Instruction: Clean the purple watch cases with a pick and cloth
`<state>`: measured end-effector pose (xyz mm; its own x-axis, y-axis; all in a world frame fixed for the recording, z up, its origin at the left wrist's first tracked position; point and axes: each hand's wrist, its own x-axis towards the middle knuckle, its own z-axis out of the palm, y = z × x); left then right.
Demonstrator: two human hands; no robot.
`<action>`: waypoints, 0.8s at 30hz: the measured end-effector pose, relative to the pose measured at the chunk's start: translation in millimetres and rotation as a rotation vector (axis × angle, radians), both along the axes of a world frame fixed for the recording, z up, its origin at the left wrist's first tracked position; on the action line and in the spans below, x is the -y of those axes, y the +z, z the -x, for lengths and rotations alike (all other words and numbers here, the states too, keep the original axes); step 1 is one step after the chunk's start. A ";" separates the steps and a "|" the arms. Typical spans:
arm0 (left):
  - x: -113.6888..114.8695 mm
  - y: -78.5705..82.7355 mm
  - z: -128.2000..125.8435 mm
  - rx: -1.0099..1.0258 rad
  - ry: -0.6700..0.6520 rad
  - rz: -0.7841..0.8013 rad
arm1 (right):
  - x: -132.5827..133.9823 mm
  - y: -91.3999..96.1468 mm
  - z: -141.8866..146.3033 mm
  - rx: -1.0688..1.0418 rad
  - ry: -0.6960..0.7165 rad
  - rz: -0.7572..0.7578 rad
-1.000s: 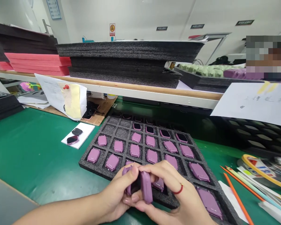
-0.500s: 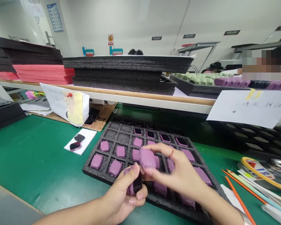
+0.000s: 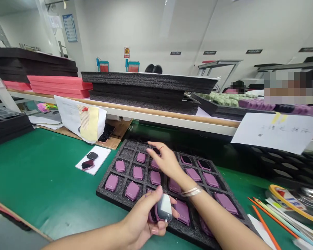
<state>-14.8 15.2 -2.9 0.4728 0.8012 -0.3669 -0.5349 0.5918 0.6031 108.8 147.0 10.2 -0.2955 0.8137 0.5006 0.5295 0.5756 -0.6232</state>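
One rounded mauve-and-grey case (image 3: 163, 208) sits in the left grip (image 3: 142, 217) over pitted foam (image 3: 127, 153); right grip (image 3: 164, 160) wide.

Left hand (image 3: 143, 217): low in frame, fingers curled and thumb pressed upward in a firm grip.
Right hand (image 3: 163, 160): open, ahead of the left hand, fingers extended forward, palm down.
Right wrist (image 3: 190, 192): slightly bent, wearing a thin pale bangle (image 3: 191, 191).
Left forearm (image 3: 88, 236): nearly level, entering from lower left.
Right forearm (image 3: 219, 215): angled in from lower right.
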 end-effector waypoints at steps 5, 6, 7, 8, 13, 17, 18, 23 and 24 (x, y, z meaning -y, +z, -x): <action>-0.7 -2.7 -1.9 0.155 -0.004 0.145 | 61.6 36.7 -32.3 -0.080 0.119 0.032; -0.9 -3.1 -2.7 0.181 0.011 0.156 | 77.5 38.8 -37.3 -0.052 0.194 0.029; -1.1 -3.4 -3.5 0.199 0.025 0.160 | 92.1 38.5 -41.4 0.001 0.257 0.009; -1.4 -3.6 -4.3 0.208 0.036 0.154 | 104.3 36.4 -44.7 0.053 0.282 -0.017; -2.1 -3.8 -4.8 0.250 0.017 0.126 | 126.8 19.2 -50.4 0.108 0.263 -0.104; -2.7 -3.7 -2.8 0.305 -0.002 0.114 | 124.3 17.0 -46.4 0.027 0.234 -0.112; -3.0 -3.7 -2.5 0.316 -0.008 0.104 | 123.4 17.4 -45.3 -0.006 0.229 -0.107; -3.5 -3.0 -1.4 0.311 -0.040 0.082 | 117.6 19.9 -48.4 -0.250 0.118 -0.017; -3.3 -2.6 -1.3 0.297 -0.048 0.082 | 117.0 20.7 -50.5 -0.302 0.088 -0.006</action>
<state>-13.5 18.5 -5.4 0.6053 0.7490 -0.2694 -0.6512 0.6606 0.3736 159.3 30.0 30.9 -0.2019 0.7881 0.5815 0.2683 0.6155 -0.7411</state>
